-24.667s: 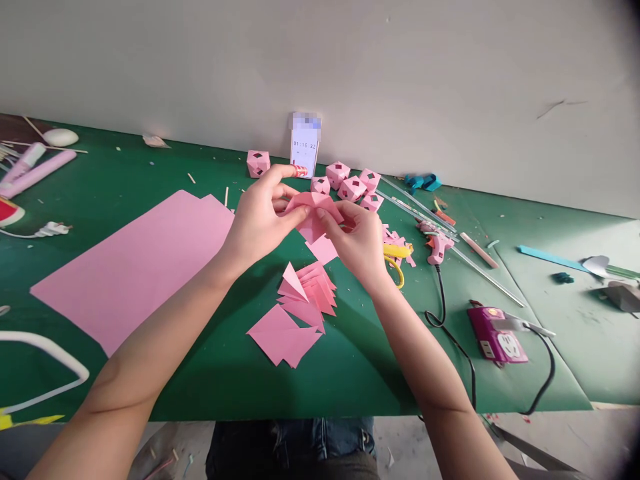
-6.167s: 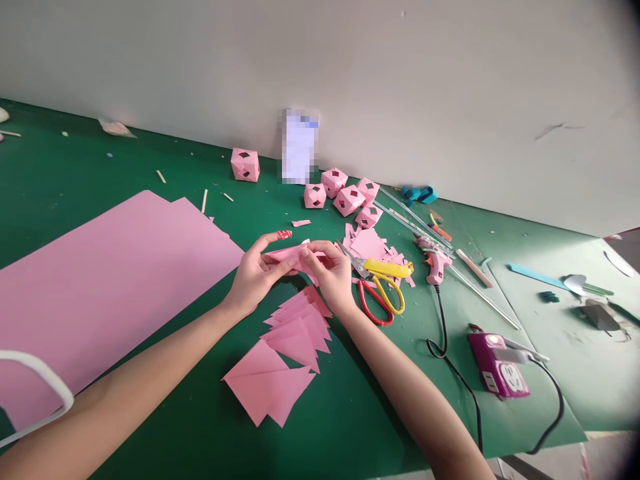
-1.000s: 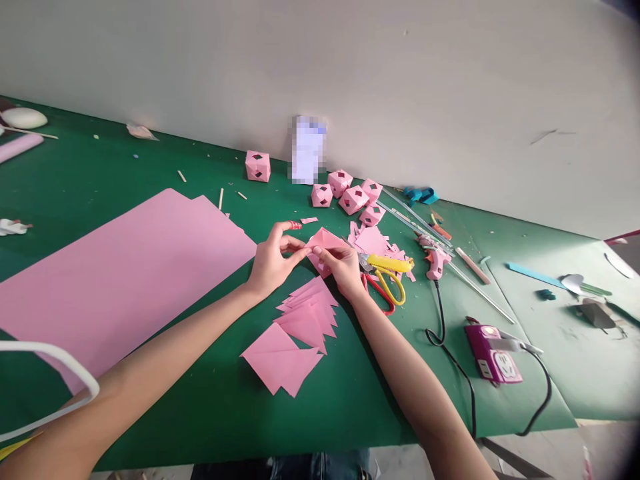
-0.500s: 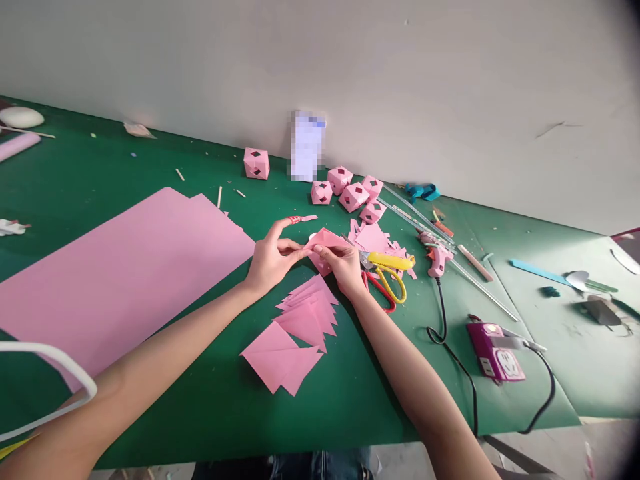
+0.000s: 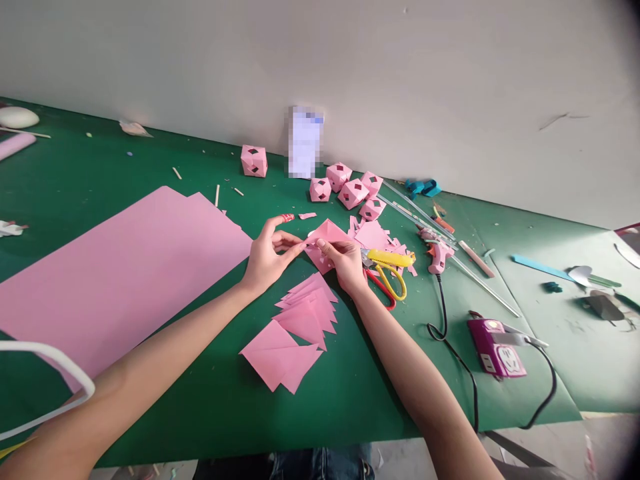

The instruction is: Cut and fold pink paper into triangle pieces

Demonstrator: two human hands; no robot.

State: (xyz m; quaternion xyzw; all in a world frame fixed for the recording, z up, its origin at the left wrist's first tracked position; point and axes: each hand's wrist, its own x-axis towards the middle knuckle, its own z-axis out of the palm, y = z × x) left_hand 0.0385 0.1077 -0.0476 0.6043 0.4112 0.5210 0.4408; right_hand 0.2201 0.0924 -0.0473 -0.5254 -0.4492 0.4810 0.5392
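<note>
Between my two hands is a small pink square of folded paper point(image 5: 329, 231), creased and held just above the table. My left hand point(image 5: 269, 259) pinches its left corner between thumb and fingers, the index finger raised and its tip wrapped in something red and white. With thumb on top, my right hand point(image 5: 346, 261) grips the near right side of the same paper. Below my hands lies a fanned row of pink paper squares point(image 5: 306, 313), some folded. Scissors point(image 5: 385, 280) with red and yellow handles lie right of my right hand, among pink paper scraps point(image 5: 373, 235).
A large pink sheet point(image 5: 135, 267) covers the left. Several pink openwork paper balls point(image 5: 353, 193) and a propped phone point(image 5: 305, 142) stand by the wall. A glue gun point(image 5: 439, 255), clear sticks point(image 5: 485, 293) and a purple power socket point(image 5: 497, 348) occupy the right. A white curved bar point(image 5: 75, 367) rises at lower left.
Over the last second my hands barely move; the paper's top flap shows more spread and flat. Long before, the stack was under my hands and the scissors lay mostly hidden behind my right hand.
</note>
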